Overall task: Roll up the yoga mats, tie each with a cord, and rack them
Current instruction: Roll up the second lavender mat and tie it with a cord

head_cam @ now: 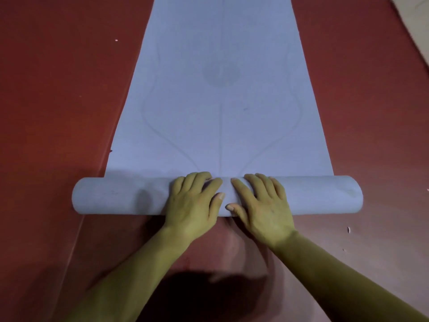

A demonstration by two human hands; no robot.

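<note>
Head view: looks down on a pale blue-grey foam yoga mat laid lengthwise on a smooth dark red floor.
Flat stretch: runs from the middle of the scene to the far edge of the picture; faint curved lines, a centre line and a darker round patch mark its surface.
Roll: the near end of the yoga mat is wound into a thick roll lying crosswise on the floor, left to right.
Left hand: the left hand rests palm down on the roll, just left of its middle. The fingers are nearly straight and slightly spread, laid over the top toward the far side, clasping nothing.
Right hand: the right hand lies the same way just right of the middle, fingers flat across the curve and thumb on the near face.
Between the hands: a narrow gap of mat shows; forefingers and thumbs are close but apart.
Shadow: a dark shadow falls on the floor at the near edge, between the bare forearms.
Floor bits: white specks lie at far left and near right.
Far right corner: a tan strip; what it is cannot be told.
</note>
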